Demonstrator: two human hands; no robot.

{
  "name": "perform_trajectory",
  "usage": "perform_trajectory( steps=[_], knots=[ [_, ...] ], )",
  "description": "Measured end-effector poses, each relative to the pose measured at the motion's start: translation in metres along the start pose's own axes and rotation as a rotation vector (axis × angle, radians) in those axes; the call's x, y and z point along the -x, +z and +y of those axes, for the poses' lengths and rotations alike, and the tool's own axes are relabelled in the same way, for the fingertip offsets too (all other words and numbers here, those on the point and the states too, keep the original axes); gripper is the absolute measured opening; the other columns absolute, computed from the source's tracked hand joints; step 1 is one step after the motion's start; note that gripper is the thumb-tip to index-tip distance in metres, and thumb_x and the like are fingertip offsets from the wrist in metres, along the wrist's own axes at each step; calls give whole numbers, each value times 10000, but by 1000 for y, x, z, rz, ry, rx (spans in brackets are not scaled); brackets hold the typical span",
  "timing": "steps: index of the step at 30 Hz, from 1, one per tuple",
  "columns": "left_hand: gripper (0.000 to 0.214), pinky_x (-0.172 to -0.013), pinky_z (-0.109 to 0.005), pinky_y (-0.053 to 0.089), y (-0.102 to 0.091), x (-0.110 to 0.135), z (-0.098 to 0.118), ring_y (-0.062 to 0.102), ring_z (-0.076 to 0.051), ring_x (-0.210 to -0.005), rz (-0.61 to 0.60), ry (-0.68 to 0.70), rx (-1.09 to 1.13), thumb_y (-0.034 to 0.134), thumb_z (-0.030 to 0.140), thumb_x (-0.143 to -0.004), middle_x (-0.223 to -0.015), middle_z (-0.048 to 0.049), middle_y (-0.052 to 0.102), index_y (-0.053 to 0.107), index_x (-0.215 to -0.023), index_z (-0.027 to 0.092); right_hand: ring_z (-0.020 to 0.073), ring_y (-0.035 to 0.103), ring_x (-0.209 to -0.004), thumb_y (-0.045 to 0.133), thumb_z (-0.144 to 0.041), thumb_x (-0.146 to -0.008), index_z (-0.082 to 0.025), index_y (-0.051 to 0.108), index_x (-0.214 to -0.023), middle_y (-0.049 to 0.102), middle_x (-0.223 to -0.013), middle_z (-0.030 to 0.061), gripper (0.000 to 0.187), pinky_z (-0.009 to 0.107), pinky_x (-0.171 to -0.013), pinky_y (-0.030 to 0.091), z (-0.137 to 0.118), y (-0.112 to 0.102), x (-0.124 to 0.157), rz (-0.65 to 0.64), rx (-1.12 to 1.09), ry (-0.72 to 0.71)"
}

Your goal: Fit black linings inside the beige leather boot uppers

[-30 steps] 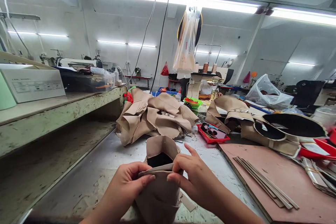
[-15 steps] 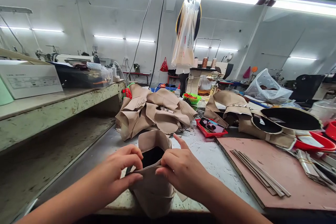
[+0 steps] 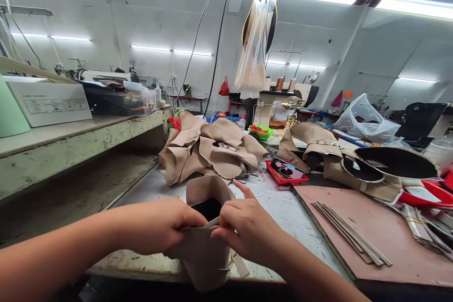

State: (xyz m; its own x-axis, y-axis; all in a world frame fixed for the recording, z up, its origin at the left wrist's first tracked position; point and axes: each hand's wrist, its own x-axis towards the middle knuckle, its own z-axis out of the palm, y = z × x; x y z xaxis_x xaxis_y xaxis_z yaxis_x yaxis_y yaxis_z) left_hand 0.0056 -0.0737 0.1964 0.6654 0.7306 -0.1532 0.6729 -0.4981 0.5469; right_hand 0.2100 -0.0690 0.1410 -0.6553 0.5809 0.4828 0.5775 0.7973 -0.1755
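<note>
At the near edge of the pale, scuffed worktop (image 3: 279, 212), the right hand (image 3: 249, 226), index finger raised, pinches the rim of a beige, black-lined, tube-shaped piece (image 3: 207, 266). The left hand (image 3: 159, 226), its forearm nearly level, touches the same rim; hidden fingers leave its grip's closure unclear.

We've got plain beige on the tube-shaped piece (image 3: 207, 264), black on its lining (image 3: 208, 208), a bright red tray (image 3: 290, 180), a dusty-pink board (image 3: 406, 240)!
</note>
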Motion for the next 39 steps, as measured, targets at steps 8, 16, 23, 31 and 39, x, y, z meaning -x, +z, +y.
perform_trajectory(
  steps=[8,16,23,31,39],
  knots=[
    [191,-558,-237,332,-4,-13,32,468,-128,-620,-72,78,-354,475,29,-653,-670,9,498,415,-535,167,102,581,-625,557,-214,-834,-198,473,-644,597,-669,-57,208,453,-1108,124,-6,-18,5,-62,-130,-41],
    [200,-492,-239,290,-15,-8,29,444,-130,-572,-201,11,-282,444,9,-641,-628,35,490,507,-676,195,96,570,-620,617,-167,-772,-191,491,-650,595,-686,-57,177,447,-1108,96,5,-27,1,-97,-196,-12],
    [255,-537,-234,325,-24,-23,43,505,-146,-657,-184,67,-389,504,-9,-656,-696,24,532,612,-764,194,110,523,-530,488,-129,-784,-196,495,-607,543,-575,-38,189,392,-1048,279,-7,-17,-1,135,-23,-77],
    [189,-537,-212,307,-23,-14,31,453,-107,-642,-113,-44,-210,623,70,-650,-642,49,447,484,-555,156,166,634,-885,722,-233,-722,-173,518,-584,681,-938,16,253,499,-1095,145,14,-43,3,-215,-286,54],
    [192,-592,-208,373,-24,-8,27,540,-147,-750,-290,-155,0,496,33,-638,-761,34,541,581,-736,174,105,546,-591,648,-219,-786,-179,460,-633,545,-614,-56,246,477,-1052,247,14,-39,3,-165,-172,38]
  ],
)
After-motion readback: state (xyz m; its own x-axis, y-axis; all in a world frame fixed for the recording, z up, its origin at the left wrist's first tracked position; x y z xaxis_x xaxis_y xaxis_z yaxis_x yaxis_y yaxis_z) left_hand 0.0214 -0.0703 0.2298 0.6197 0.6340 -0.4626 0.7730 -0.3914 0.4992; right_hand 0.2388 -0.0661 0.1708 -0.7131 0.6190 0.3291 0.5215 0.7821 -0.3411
